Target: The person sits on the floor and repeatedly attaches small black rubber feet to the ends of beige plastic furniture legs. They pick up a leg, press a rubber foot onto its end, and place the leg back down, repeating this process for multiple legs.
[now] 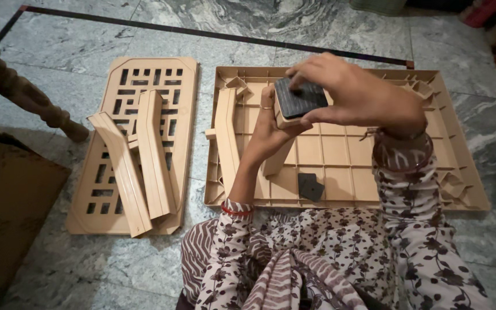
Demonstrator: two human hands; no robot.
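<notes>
A black ribbed rubber cap [301, 97] sits on the end of a beige plastic leg [279, 146], held up above the middle of a big upturned beige tray [466, 172] that lies ribbed side up on the grey marble floor [76, 46]. The right hand [354, 92] comes over the top, its fingers clamped on the cap's edges with the thumb along its near side. The left hand [271, 123], a ring on one finger, is wrapped tight round the leg just under the cap. Two more black caps [310, 186] lie loose in the tray near the person's lap, and another leg [225, 138] rests along the tray's left rim. Left of the tray lies a slotted beige panel [144, 74] with two further legs [139, 163] laid across it. A turned wooden furniture leg [27, 95] stands at far left, beside a brown cardboard sheet [7, 212].
</notes>
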